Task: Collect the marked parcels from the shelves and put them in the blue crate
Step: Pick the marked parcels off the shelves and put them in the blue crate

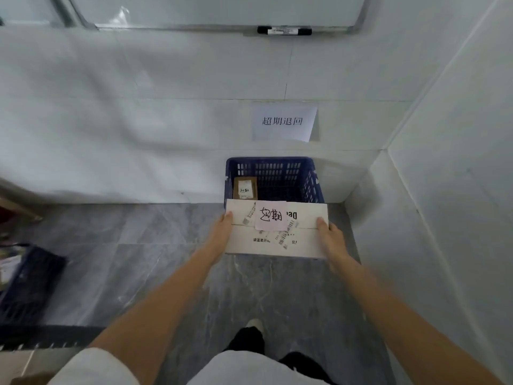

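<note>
I hold a flat white parcel (304, 241) level in front of me, with a pink handwritten note and barcode stickers on top. My left hand (220, 237) grips its left end, thumb on top. My right hand (331, 240) grips its right end the same way. The parcel hangs over the near rim of the blue crate (273, 166), which stands on the floor against the wall. Inside the crate at the left stands a small brown parcel (245, 188) with a white label.
A paper sign (283, 122) is stuck on the white wall above the crate. A whiteboard with a black marker (284, 31) hangs higher up. The corner wall is close on the right. A dark blue crate (30, 279) lies at the left on the grey tiled floor.
</note>
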